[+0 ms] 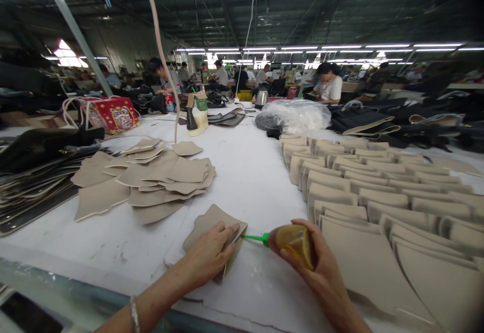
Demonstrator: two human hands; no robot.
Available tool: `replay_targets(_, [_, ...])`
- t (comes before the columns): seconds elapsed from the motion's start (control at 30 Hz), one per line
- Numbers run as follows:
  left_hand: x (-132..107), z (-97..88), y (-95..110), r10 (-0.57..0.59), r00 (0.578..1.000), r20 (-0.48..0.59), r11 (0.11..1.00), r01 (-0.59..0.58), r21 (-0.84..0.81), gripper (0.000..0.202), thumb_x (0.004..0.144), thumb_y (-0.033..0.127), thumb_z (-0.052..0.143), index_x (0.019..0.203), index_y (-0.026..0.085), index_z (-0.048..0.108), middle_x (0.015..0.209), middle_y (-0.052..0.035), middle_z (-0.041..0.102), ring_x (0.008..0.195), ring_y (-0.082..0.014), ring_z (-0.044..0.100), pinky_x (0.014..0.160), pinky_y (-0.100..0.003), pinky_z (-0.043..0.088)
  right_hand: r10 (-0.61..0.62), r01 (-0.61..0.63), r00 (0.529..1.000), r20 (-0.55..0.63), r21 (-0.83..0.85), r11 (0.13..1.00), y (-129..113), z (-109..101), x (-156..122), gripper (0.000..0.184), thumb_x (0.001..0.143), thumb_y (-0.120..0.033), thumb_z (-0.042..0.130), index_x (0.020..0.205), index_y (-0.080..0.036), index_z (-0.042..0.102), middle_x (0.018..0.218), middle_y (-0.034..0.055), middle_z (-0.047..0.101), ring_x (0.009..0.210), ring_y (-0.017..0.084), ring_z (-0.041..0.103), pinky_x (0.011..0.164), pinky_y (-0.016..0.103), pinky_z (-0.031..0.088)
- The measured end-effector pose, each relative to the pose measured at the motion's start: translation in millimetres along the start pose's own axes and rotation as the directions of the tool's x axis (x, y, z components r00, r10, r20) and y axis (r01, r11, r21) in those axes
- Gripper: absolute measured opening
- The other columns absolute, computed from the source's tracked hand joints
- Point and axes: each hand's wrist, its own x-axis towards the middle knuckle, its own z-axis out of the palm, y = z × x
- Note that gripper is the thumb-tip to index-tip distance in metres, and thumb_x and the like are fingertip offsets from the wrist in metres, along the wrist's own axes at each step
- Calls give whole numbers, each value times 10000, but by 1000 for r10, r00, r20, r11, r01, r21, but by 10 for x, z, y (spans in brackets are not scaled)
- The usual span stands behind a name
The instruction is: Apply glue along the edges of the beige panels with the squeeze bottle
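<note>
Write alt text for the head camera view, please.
A person's left hand rests on a beige piece atop a white table; the right hand holds an amber bottle, its green nozzle at the piece's edge. Loose beige pieces lie left, overlapping rows right.

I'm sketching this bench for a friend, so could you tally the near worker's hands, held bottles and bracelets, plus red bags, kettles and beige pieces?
Hands: 2 (left hand, right hand)
Held bottle: 1
Bracelet: 1
Red bag: 1
Kettle: 1
Beige pieces: too overlapped to count
Total, leaving those out: 6
</note>
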Motion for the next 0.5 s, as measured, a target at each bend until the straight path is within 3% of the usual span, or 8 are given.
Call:
replay_targets(0.1, [4,2,-7,-4,1000,1,1000,4,1,474,912,319,323,1363,233,442,996,-54,533,920,-195,568,852,-284,413,-9,8,995,96,9,1000,7,12,-9,491,753,-446,689,1158,-244,497,1072,51,579,914,251,587,800,346,481])
replay_targets(0.3, [8,7,-24,2,1000,0,1000,-2,-12,475,910,315,326,1368,253,436,1006,-47,532,924,-188,569,846,-277,409,-36,30,996,-76,-71,997,-13,36,67,505,772,-461,670,1180,-239,472,1071,55,559,912,250,564,823,369,461])
replay_targets(0.5, [18,6,-28,14,1000,1,1000,-14,-5,472,910,314,324,1364,251,439,991,-48,538,924,-193,569,847,-279,407,1,-1,1000,15,-40,999,-32,31,40,501,770,-472,676,1167,-253,463,1053,41,553,885,234,569,796,348,464])
